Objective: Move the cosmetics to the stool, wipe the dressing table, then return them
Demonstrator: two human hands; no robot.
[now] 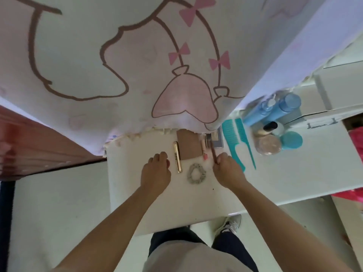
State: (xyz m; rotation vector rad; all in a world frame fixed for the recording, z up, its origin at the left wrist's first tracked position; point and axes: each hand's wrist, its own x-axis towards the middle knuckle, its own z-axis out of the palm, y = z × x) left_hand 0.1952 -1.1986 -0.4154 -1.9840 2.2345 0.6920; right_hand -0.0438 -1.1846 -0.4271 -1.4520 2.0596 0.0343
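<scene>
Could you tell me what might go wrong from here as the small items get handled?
The right hand pinches a thin brush close to the pink lipstick; a swing could knock it over. The blue bottles and jars crowd the table's far edge, so hasty grabbing may topple them. The gold tube could roll.

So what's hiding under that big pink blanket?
The brown card and the grey palette poke out from under the blanket. Their far ends and anything further back are covered, so I can't see them.
</scene>
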